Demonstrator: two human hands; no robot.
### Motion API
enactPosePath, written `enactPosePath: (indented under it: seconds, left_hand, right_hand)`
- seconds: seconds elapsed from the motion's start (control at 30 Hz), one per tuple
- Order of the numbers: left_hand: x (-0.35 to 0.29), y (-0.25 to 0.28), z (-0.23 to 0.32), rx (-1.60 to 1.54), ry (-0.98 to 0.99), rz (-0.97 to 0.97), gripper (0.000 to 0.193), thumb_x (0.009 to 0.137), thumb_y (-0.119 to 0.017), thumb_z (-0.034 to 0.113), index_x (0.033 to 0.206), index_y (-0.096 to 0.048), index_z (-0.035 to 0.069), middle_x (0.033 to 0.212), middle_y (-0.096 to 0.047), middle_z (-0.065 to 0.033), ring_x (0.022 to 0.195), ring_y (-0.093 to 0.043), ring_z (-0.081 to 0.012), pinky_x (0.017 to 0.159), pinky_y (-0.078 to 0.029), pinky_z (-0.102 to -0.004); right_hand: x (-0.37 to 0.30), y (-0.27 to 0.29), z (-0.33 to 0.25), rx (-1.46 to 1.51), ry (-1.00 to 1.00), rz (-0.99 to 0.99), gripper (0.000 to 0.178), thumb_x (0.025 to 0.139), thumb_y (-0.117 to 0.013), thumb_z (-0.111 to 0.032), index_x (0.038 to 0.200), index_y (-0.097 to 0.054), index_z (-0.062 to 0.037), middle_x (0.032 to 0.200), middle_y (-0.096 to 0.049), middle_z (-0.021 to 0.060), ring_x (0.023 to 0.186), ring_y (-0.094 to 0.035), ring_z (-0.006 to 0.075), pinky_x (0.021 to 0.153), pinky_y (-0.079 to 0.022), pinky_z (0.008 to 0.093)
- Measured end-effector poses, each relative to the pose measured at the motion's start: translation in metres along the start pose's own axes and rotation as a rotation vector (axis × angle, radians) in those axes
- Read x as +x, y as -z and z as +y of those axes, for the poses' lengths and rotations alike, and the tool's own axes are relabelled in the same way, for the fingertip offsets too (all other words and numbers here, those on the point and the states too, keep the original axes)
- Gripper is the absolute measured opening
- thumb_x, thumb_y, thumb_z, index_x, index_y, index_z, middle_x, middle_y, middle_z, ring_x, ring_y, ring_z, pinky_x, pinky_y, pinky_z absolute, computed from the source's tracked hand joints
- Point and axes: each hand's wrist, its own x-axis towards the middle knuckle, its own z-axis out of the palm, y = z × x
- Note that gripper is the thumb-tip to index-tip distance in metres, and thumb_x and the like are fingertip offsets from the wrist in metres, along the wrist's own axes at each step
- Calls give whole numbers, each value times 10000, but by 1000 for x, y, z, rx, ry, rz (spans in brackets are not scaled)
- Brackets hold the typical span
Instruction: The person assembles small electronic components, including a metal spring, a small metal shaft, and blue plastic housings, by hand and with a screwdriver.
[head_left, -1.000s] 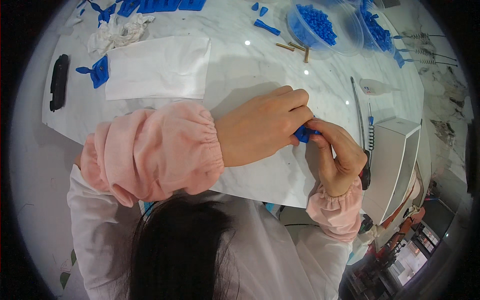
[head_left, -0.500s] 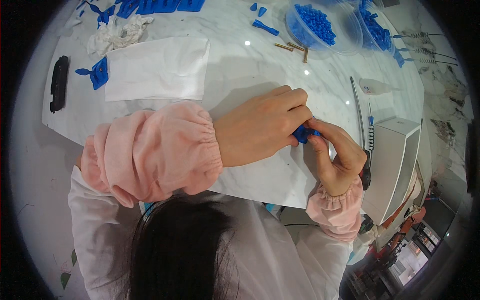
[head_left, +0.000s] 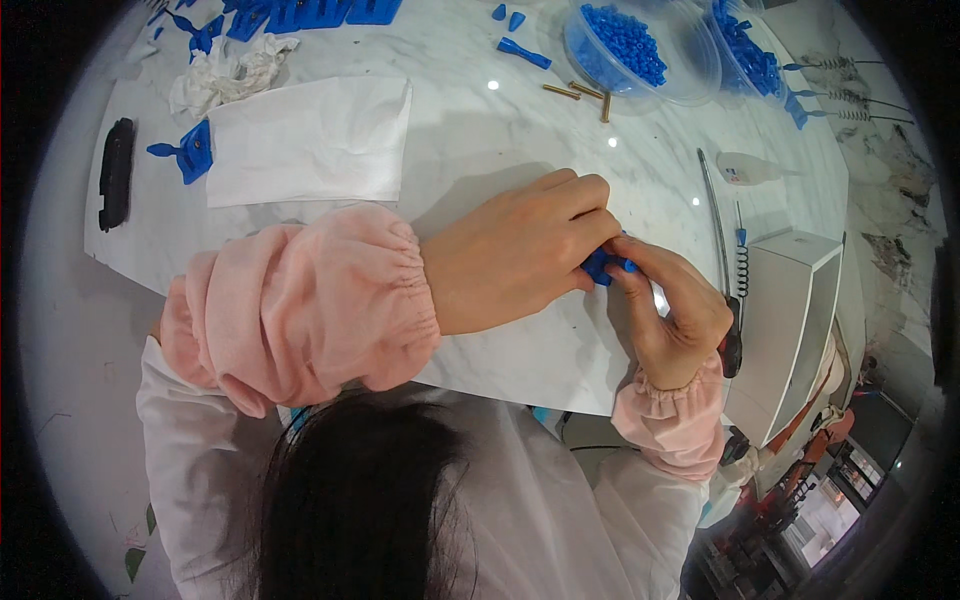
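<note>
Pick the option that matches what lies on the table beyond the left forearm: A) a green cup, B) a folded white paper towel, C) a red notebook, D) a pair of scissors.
B: a folded white paper towel lies flat on the marble table just past the pink-sleeved left forearm, while the left hand and right hand pinch a small blue part.

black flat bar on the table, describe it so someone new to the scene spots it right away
Start at the white marble table and go to its far left edge. The black flat bar lies there lengthwise, beside a small blue plastic part and a white folded cloth. It is the only black, elongated piece among white and blue things.
</note>
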Motion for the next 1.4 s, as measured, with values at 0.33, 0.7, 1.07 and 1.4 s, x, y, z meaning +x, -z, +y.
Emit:
enactPosePath:
  seconds: [0.33,0.7,1.07,1.4]
  left_hand:
    - [0,0,1,32,-17,-17,443,677,-747,69,1081,-580,0,974,-530,-111,902,-539,-295,784,-461,-356]
    - [0,0,1,8,32,-24,423,683,-743,66,1071,-588,-2,970,-530,-105,903,-538,-289,786,-461,-355]
    - [1,-1,1,-7,73,8,393,673,-768,106,997,-560,27,946,-501,-99,886,-521,-296,761,-443,-361]
    - [0,-1,-2,-23,68,5,449,656,-782,118,1039,-561,41,956,-497,-93,895,-518,-289,774,-440,-357]
  right_hand:
    - [0,0,-1,-32,19,2,209,761,-655,80,961,-686,25,873,-701,146,751,-688,217,653,-543,261]
    - [1,-1,-1,-40,21,17,201,768,-659,68,960,-688,18,865,-703,137,744,-690,216,652,-543,262]
    - [6,13,-1,328,-146,-107,300,807,-583,104,1104,-610,87,1011,-683,177,940,-668,213,851,-508,289]
    - [4,21,17,548,-304,7,218,925,-461,69,1098,-587,108,1045,-651,176,1004,-636,230,898,-492,322]
